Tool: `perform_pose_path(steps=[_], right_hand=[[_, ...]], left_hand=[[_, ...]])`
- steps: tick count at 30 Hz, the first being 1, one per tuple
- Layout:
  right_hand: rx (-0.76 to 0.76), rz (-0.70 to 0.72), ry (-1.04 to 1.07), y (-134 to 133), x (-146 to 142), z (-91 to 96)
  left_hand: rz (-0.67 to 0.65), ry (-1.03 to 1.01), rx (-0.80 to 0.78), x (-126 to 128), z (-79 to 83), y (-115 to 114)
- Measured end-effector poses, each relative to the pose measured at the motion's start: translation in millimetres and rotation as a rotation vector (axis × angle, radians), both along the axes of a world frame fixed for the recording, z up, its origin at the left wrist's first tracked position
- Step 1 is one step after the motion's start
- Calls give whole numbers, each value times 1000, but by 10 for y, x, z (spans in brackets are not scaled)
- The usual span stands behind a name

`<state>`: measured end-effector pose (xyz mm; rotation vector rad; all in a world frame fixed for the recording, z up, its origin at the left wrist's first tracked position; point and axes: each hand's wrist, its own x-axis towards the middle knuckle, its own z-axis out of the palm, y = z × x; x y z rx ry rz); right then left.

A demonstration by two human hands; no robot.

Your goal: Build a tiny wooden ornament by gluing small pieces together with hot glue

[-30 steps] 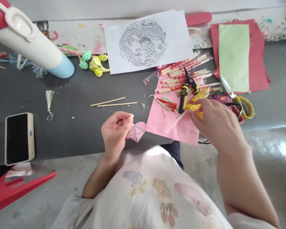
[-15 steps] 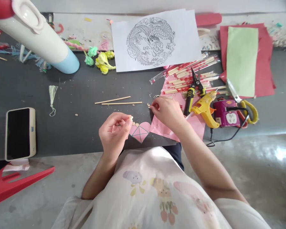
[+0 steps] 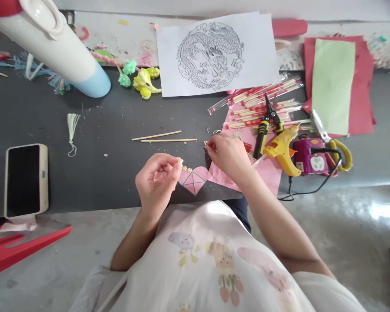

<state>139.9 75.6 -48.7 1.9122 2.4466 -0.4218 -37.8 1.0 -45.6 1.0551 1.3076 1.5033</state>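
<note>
My left hand (image 3: 159, 180) is curled at the near edge of the dark table, pinching the top edge of a small pink paper heart (image 3: 195, 180) that carries a row of tiny white beads. My right hand (image 3: 227, 154) rests on a pink paper sheet (image 3: 266, 173), fingertips pinched over a few loose white beads (image 3: 206, 142) on the table. What it grips is too small to make out. A yellow glue gun (image 3: 281, 149) lies just right of that hand.
Two thin sticks (image 3: 164, 138), a dragon drawing (image 3: 211, 54), packets of sticks (image 3: 263, 104), black-yellow cutters (image 3: 264, 125), scissors (image 3: 331, 138), red and green paper (image 3: 334, 82), a phone (image 3: 26, 180), a white-blue bottle (image 3: 58, 52) and a tassel (image 3: 72, 130) surround me.
My right hand let go of the glue gun at the right, which now lies on the table, and moved left to the loose beads. The left hand stayed at the heart.
</note>
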Motion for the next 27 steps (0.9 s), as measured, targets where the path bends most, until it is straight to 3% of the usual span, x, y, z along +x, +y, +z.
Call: perform_pose_path(steps=[3,5,11,14,18,27], right_hand=[[21,9,45,-10,2,0],[18,-14,185,-23,33,20],[-151,-105,1013,-138,173,167],[-145,-71,1224,-221,186,262],[-83,-3,1261,-321,169,381],[321,193,932,-483,134,567]], left_hand=[[-4,-1,9,11,4,1],[-6,0,11,27,12,4],[-63,33,20,102,100,6],[-108,59,38,140,176,1],[-140,94,63,183,265,-8],[-137,203,119,219,352,-50]])
